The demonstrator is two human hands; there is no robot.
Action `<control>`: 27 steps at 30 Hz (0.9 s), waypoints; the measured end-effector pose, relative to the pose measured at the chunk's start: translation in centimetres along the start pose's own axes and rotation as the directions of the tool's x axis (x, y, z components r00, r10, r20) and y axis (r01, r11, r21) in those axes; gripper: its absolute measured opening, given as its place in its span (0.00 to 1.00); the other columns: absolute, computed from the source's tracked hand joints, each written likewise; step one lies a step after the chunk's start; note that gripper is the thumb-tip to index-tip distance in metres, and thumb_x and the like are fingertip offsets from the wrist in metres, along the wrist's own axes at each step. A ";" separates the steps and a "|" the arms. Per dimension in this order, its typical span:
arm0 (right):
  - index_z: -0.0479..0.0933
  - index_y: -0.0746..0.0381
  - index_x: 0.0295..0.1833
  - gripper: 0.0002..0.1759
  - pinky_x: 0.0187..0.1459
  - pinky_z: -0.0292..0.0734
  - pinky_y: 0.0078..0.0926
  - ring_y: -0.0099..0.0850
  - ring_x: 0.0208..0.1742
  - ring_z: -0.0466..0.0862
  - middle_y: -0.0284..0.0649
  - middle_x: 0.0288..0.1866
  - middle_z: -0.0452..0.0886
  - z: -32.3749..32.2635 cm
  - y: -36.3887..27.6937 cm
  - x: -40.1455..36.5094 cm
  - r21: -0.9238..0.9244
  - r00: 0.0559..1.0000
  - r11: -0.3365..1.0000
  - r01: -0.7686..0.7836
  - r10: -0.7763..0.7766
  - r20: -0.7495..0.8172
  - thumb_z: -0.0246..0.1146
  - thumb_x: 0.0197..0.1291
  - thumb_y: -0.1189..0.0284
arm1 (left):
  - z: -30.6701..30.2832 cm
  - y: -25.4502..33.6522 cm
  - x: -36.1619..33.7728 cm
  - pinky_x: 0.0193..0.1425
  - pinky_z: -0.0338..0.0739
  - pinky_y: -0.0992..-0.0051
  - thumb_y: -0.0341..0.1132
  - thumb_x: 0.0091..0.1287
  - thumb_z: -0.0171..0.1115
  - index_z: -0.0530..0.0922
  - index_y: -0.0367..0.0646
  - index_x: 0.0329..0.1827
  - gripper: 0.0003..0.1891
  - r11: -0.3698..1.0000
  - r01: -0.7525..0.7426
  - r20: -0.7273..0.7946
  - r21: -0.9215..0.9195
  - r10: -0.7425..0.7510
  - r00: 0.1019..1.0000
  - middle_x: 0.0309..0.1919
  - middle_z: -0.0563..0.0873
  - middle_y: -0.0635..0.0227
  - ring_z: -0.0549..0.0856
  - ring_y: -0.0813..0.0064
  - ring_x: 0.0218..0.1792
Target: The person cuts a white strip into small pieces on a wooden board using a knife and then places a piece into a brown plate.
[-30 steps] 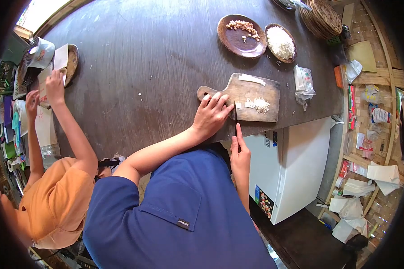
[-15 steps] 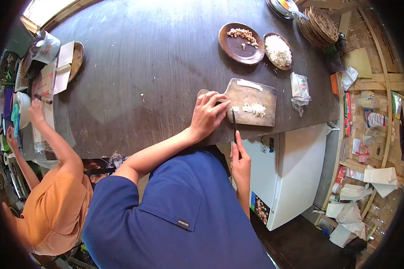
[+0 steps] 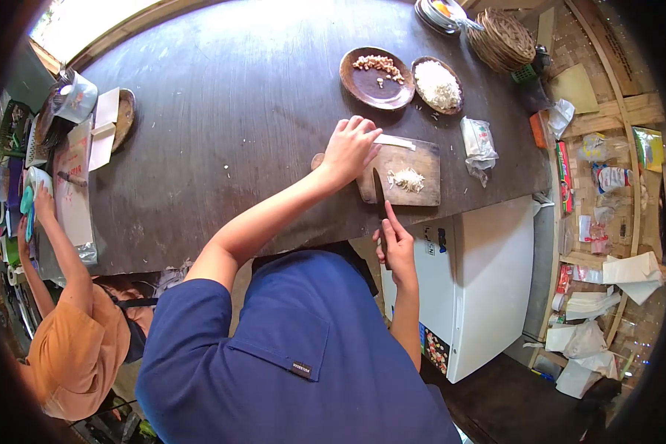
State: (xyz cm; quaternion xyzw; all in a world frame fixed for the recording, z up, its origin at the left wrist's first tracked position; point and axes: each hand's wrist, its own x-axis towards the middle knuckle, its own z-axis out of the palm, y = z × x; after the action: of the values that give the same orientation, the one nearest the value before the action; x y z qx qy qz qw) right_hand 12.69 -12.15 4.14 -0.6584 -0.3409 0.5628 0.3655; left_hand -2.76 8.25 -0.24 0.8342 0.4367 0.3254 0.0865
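My right hand point(image 3: 398, 248) is closed round the handle of a knife point(image 3: 378, 185); its blade points away over the left part of a wooden cutting board point(image 3: 428, 166). At the board's far edge, the bent fingers of my left hand point(image 3: 351, 150) close on the left end of a flat white strip point(image 3: 398, 141). The strip still lies on the board. A small heap of thin white shreds point(image 3: 406, 180) sits on the board, right of the blade. My left hand and wrist hide much of the board's handle.
Beyond the board are a brown plate point(image 3: 362, 92) with light-brown pieces and a smaller dish with white shreds point(image 3: 438, 85). A plastic-wrapped white packet point(image 3: 479, 140) lies to the right. At the far left, another person in an orange shirt point(image 3: 74, 351) reaches towards a white container.
My left hand has moved away from the cutting spot to the white strip. The blade has shifted slightly left. The other person's hand has moved off the dark marker-like object onto the white container.
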 end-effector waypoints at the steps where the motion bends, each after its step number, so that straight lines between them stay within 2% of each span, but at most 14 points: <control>1: 0.69 0.42 0.86 0.27 0.21 0.65 0.17 0.14 0.21 0.70 0.29 0.34 0.77 -0.7 0.0 0.1 0.027 0.998 0.999 -0.023 0.024 -0.056 0.58 0.86 0.63 | 0.5 -0.1 0.5 0.67 0.73 0.62 0.44 0.72 0.69 0.88 0.45 0.57 0.17 0.998 -0.029 0.027 0.047 0.028 0.999 0.54 0.87 0.68 0.81 0.65 0.61; 4: 0.71 0.42 0.84 0.26 0.21 0.65 0.17 0.16 0.20 0.70 0.29 0.35 0.77 -2.0 -0.6 -0.2 0.084 0.972 0.996 -0.040 0.058 -0.228 0.59 0.86 0.62 | 1.4 -0.1 1.3 0.64 0.74 0.63 0.44 0.71 0.69 0.89 0.47 0.50 0.13 0.992 -0.052 0.122 0.115 0.038 0.992 0.49 0.88 0.69 0.83 0.66 0.58; 7: 0.72 0.43 0.84 0.26 0.21 0.65 0.17 0.16 0.21 0.71 0.29 0.35 0.77 -2.5 -0.3 -1.0 0.029 0.975 1.000 -0.002 0.008 -0.224 0.59 0.85 0.62 | 2.0 -0.3 1.7 0.62 0.74 0.63 0.43 0.69 0.70 0.90 0.49 0.43 0.09 0.984 -0.101 0.104 0.148 0.086 0.991 0.45 0.88 0.71 0.84 0.67 0.55; 9: 0.70 0.45 0.85 0.27 0.20 0.66 0.17 0.16 0.20 0.71 0.29 0.35 0.79 -2.4 0.8 -1.2 0.050 0.997 0.999 -0.003 0.007 -0.077 0.58 0.85 0.62 | 2.1 -0.5 1.9 0.62 0.75 0.63 0.42 0.69 0.70 0.90 0.50 0.41 0.08 0.980 -0.137 0.081 0.145 0.126 0.989 0.44 0.88 0.72 0.84 0.68 0.54; 10: 0.70 0.45 0.85 0.27 0.20 0.66 0.17 0.16 0.20 0.71 0.29 0.35 0.79 -2.3 1.1 -1.4 0.062 0.996 0.998 -0.011 0.016 -0.087 0.58 0.85 0.62 | 2.0 -0.6 1.8 0.62 0.75 0.63 0.42 0.68 0.70 0.91 0.51 0.40 0.07 0.976 -0.161 0.051 0.146 0.155 0.987 0.43 0.88 0.73 0.84 0.68 0.53; 14: 0.73 0.44 0.83 0.25 0.21 0.67 0.17 0.15 0.21 0.72 0.28 0.35 0.78 -2.4 1.7 -0.6 0.046 0.974 0.999 0.028 -0.017 -0.225 0.59 0.85 0.61 | 1.4 -0.9 1.7 0.64 0.74 0.63 0.42 0.67 0.72 0.91 0.51 0.38 0.07 0.984 -0.177 0.015 -0.005 0.177 0.984 0.44 0.91 0.73 0.85 0.71 0.54; 16: 0.74 0.44 0.82 0.25 0.21 0.67 0.17 0.15 0.21 0.72 0.28 0.34 0.79 -2.3 0.9 -0.9 0.083 0.976 0.996 0.035 -0.016 -0.217 0.59 0.85 0.61 | 0.3 -0.3 1.3 0.61 0.78 0.66 0.40 0.68 0.74 0.93 0.48 0.41 0.07 0.985 -0.160 -0.002 -0.071 0.160 0.987 0.42 0.93 0.70 0.88 0.71 0.50; 18: 0.75 0.45 0.82 0.24 0.21 0.68 0.17 0.15 0.21 0.72 0.28 0.34 0.79 -1.9 0.6 -1.3 0.081 0.977 0.996 0.026 -0.008 -0.213 0.60 0.85 0.63 | -1.8 0.6 0.6 0.53 0.83 0.67 0.36 0.70 0.75 0.93 0.43 0.49 0.10 0.845 0.201 0.157 -0.496 -0.140 0.978 0.40 0.95 0.66 0.91 0.70 0.43; 19: 0.75 0.45 0.82 0.24 0.21 0.67 0.17 0.14 0.21 0.72 0.28 0.34 0.79 -1.7 0.8 -1.4 0.080 0.978 0.995 0.055 -0.037 -0.206 0.61 0.84 0.64 | -2.8 0.8 0.1 0.45 0.85 0.69 0.33 0.71 0.74 0.92 0.40 0.55 0.13 0.773 0.230 0.173 -0.592 -0.156 0.972 0.40 0.95 0.61 0.92 0.69 0.37; 20: 0.75 0.45 0.82 0.25 0.21 0.67 0.17 0.14 0.21 0.72 0.28 0.34 0.79 -1.5 0.8 -1.5 0.076 0.978 0.993 0.086 -0.070 -0.194 0.61 0.84 0.65 | -3.8 1.1 -0.7 0.45 0.85 0.69 0.33 0.71 0.74 0.92 0.40 0.55 0.13 0.777 0.220 0.171 -0.590 -0.146 0.974 0.40 0.95 0.61 0.92 0.69 0.37; 22: 0.75 0.46 0.82 0.25 0.21 0.67 0.16 0.14 0.21 0.72 0.28 0.34 0.80 -1.1 0.9 -1.2 0.119 0.975 0.989 0.087 -0.060 -0.216 0.61 0.84 0.66 | -5.5 1.3 -2.2 0.45 0.84 0.71 0.32 0.71 0.74 0.92 0.41 0.56 0.12 0.688 0.519 0.417 -0.507 -0.332 0.846 0.41 0.96 0.58 0.91 0.72 0.37; 24: 0.75 0.47 0.82 0.25 0.21 0.67 0.16 0.14 0.22 0.72 0.29 0.34 0.80 -1.0 1.4 -0.9 0.197 0.969 0.977 0.083 -0.033 -0.246 0.61 0.84 0.66 | -4.8 0.4 -3.9 0.45 0.85 0.70 0.32 0.71 0.73 0.92 0.40 0.54 0.12 0.653 0.502 0.357 -0.567 -0.355 0.864 0.40 0.95 0.57 0.91 0.69 0.35; 26: 0.74 0.47 0.82 0.25 0.21 0.66 0.16 0.15 0.21 0.72 0.29 0.35 0.80 -0.9 1.6 -0.6 0.152 0.972 0.985 0.077 -0.040 -0.230 0.61 0.84 0.66 | -4.1 -0.4 -5.1 0.46 0.85 0.69 0.31 0.71 0.72 0.92 0.38 0.53 0.11 0.610 0.484 0.296 -0.627 -0.389 0.873 0.39 0.94 0.57 0.91 0.67 0.34; 27: 0.73 0.48 0.83 0.26 0.20 0.65 0.16 0.15 0.21 0.73 0.29 0.36 0.80 -0.9 1.6 -0.4 0.107 0.974 0.991 0.080 -0.055 -0.219 0.60 0.84 0.66 | -4.6 -0.4 -4.8 0.47 0.85 0.68 0.32 0.71 0.72 0.92 0.38 0.52 0.10 0.729 0.449 0.261 -0.518 -0.365 0.894 0.39 0.93 0.58 0.90 0.65 0.38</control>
State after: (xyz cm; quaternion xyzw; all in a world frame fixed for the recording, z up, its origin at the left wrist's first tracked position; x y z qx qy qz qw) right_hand 13.57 -13.34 3.07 -0.6814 -0.2883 0.4942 0.4564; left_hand -7.83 4.05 0.89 0.6749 0.4854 0.3528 0.4294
